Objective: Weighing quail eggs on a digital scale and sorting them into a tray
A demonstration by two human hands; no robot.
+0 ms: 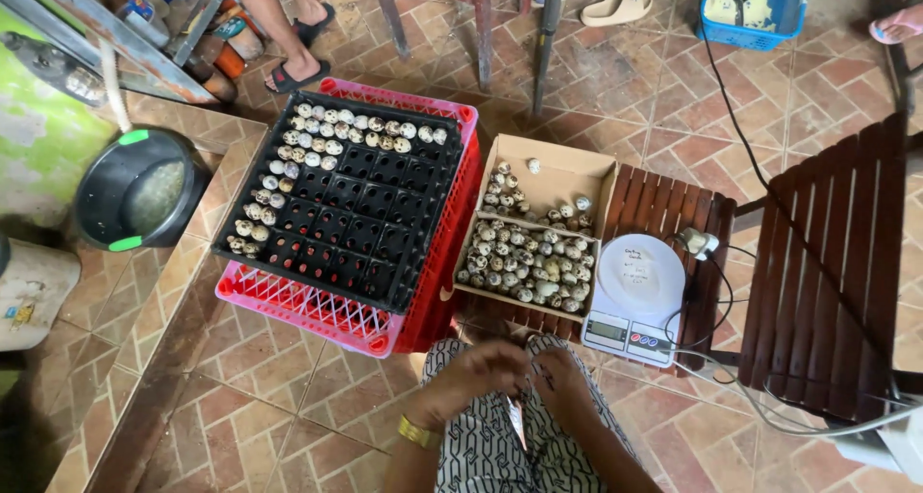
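Observation:
My left hand (473, 376) and my right hand (561, 378) meet over my lap, fingers curled together around something small that I cannot make out. A gold bracelet sits on my left wrist. Just ahead stands an open cardboard box (556, 174) holding many speckled quail eggs (526, 258). To its left a black grid tray (343, 201), partly filled with the same eggs along its far and left edges, rests on a red plastic crate (317, 308). A white kitchen scale (635, 299) sits right of the box.
A dark wooden slatted bench (832, 262) carries cables at right. A black bucket (139, 200) stands on the tiled ledge at left. Another person's sandalled feet (298, 70) stand beyond the crate. A blue basket (753, 8) and chair legs lie farther back.

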